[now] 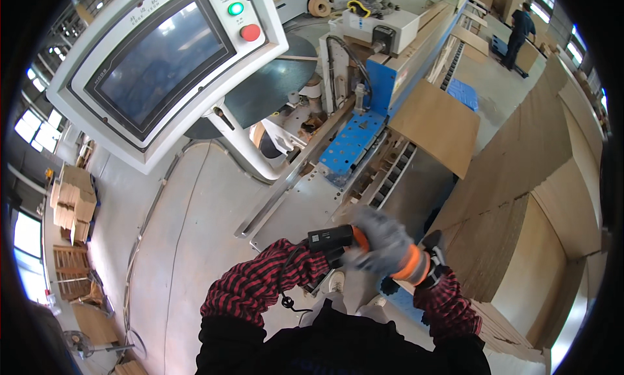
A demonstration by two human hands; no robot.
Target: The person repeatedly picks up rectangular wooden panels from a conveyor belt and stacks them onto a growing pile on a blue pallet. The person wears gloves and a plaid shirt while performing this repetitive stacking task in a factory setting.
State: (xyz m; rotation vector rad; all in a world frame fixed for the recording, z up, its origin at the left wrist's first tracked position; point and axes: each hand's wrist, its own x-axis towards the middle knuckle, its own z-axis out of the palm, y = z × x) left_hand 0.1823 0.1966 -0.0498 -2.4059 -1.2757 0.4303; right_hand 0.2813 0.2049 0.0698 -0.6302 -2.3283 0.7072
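My left hand and my right hand are together in front of my body. Both wear grey work gloves with orange cuffs, and motion smears their fingers. The right hand overlaps the left and hides part of it, so whether anything lies between them does not show. A black box-shaped device is strapped at my left wrist, with a black cable hanging from it. Another dark strapped device sits at my right wrist. Just beyond the hands is the near end of the machine's metal bed.
A control panel with a dark screen, green light and red button stands at upper left. The machine has a blue perforated plate and a brown board on its rollers. Stacked boards rise at right. Another person stands far off.
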